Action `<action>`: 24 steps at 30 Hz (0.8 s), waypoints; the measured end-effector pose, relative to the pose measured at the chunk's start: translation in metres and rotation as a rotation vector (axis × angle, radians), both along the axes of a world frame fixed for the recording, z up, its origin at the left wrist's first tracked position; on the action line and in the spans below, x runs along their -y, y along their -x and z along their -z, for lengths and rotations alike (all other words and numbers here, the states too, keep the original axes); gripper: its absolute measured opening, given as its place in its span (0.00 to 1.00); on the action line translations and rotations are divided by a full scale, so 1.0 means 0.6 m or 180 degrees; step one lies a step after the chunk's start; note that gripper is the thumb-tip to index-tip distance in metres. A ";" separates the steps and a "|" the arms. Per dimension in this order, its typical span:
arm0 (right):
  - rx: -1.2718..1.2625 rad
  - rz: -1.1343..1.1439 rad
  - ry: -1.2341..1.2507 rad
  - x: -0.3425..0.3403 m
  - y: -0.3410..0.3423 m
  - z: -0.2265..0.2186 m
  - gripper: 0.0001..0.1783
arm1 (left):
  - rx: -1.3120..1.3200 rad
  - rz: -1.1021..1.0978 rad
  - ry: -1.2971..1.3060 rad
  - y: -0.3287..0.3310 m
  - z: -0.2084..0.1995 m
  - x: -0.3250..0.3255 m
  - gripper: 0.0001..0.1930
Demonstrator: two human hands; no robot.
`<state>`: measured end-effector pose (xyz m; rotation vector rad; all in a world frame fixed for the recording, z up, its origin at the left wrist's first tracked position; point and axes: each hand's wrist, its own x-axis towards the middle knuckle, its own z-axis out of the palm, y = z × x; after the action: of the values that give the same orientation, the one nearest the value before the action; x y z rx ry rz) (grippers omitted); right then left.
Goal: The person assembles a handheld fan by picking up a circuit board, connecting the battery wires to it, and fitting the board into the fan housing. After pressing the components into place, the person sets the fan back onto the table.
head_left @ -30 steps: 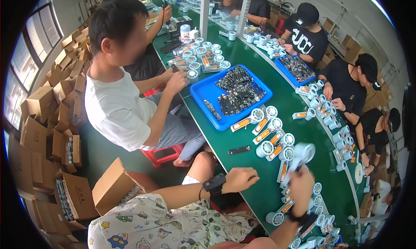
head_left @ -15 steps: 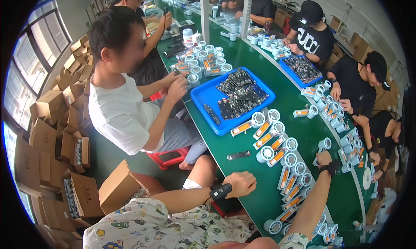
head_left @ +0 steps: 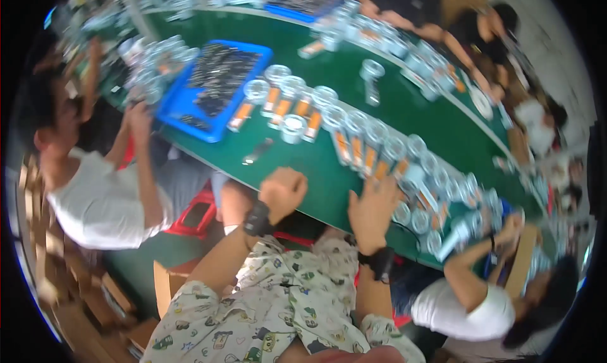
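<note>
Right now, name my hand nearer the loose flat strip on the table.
Your left hand, just on your side of the strip; your right hand is farther to its right.

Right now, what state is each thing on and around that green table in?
Left hand: fingers curled, contents hidden.
Right hand: open, fingers extended, back up.
Blue tray: partly filled.
Black parts: piled inside it.
Loose strip: lying outside the tray.
Orange-marked units: clustered in a long band.
Lone pale unit: lying apart from them.
Dark wrist device: strapped on the left wrist.
</note>
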<state>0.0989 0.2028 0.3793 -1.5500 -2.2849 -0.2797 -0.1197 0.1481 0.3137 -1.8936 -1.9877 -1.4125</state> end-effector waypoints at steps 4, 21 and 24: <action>-0.0643 -0.0140 0.0095 0.009 -0.024 0.017 0.23 | 0.0337 0.0202 0.0075 -0.040 -0.005 -0.004 0.04; -0.1024 -0.0384 0.0093 0.159 -0.092 0.068 0.13 | -0.0366 0.1490 0.0328 -0.157 -0.053 0.050 0.26; -0.1415 -0.0619 0.0115 0.168 -0.099 0.079 0.12 | -0.0637 0.1685 0.0426 -0.158 -0.065 0.039 0.28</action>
<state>0.1584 0.1020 0.3321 -1.2410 -2.0683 0.1466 -0.0252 0.1248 0.3526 -2.6397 -1.5930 -1.1262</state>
